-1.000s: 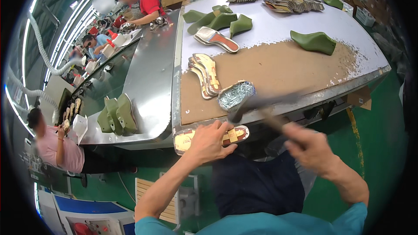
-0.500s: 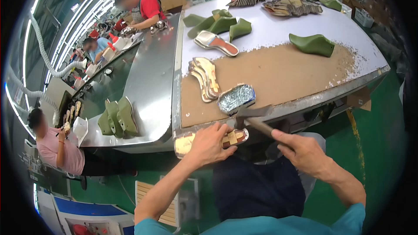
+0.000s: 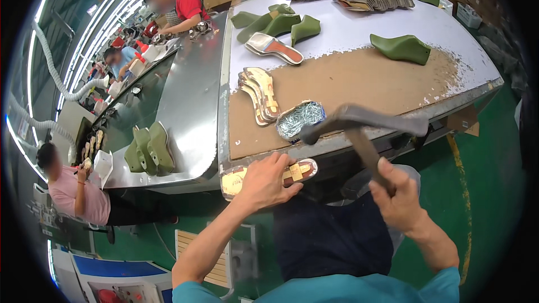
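Note:
My left hand [image 3: 263, 182] grips a shoe insole [image 3: 304, 171] at the near edge of the table, its fingers lying across the middle. The insole is cream and brown with a pale strip over it; whatever lies underneath is hidden. Raised above and to the right of it is a hammer [image 3: 368, 119], with my right hand [image 3: 397, 197] closed round its wooden handle. Just beyond the insole stands a small box [image 3: 323, 116] of thin metal nails [image 3: 300, 120]. Several similar insoles [image 3: 260, 94] lie stacked to the left of the box.
Green shoe lasts [image 3: 400, 49] and a silver-edged sole [image 3: 274, 48] lie farther back on the table. Stacks of brown pieces [image 3: 373, 1] sit at the far edge. On the metal bench [image 3: 191, 101] at left stand more lasts [image 3: 150, 148]. Several people work beyond.
My right hand has swung the hammer up and away from the insole. My left hand stays on the insole. At the far edge, another person's hands have shifted.

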The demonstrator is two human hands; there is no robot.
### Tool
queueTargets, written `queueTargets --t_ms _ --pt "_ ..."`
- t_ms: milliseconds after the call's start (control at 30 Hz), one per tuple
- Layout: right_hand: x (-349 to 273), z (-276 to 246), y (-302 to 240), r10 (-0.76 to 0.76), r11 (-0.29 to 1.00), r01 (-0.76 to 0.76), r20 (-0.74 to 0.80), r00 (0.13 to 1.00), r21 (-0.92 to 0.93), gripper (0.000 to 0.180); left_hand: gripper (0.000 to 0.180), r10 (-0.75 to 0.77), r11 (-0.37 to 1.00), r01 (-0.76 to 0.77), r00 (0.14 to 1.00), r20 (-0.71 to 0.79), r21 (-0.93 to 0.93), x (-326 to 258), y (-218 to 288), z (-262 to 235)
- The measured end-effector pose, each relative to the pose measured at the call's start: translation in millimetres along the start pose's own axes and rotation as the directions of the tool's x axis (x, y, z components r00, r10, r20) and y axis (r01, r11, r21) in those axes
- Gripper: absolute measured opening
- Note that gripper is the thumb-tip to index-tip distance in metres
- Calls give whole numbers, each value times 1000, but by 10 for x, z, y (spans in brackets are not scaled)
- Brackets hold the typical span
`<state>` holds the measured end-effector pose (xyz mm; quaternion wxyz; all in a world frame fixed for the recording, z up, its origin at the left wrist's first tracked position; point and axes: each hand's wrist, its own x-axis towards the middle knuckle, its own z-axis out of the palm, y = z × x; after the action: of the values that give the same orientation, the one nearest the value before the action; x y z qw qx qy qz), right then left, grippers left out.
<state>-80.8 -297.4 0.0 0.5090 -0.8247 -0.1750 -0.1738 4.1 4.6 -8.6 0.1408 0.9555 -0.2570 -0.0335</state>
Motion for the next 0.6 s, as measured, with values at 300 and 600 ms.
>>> queueTargets --t_ms 300,600 --pt "-130 157 106 231 957 -233 30 972 171 51 53 -14 999 13 1000 -27 -36 -8 39 3" --pt "-113 229 59 167 970 -190 153 974 152 50 55 -49 998 50 999 6 -32 9 56 -3"
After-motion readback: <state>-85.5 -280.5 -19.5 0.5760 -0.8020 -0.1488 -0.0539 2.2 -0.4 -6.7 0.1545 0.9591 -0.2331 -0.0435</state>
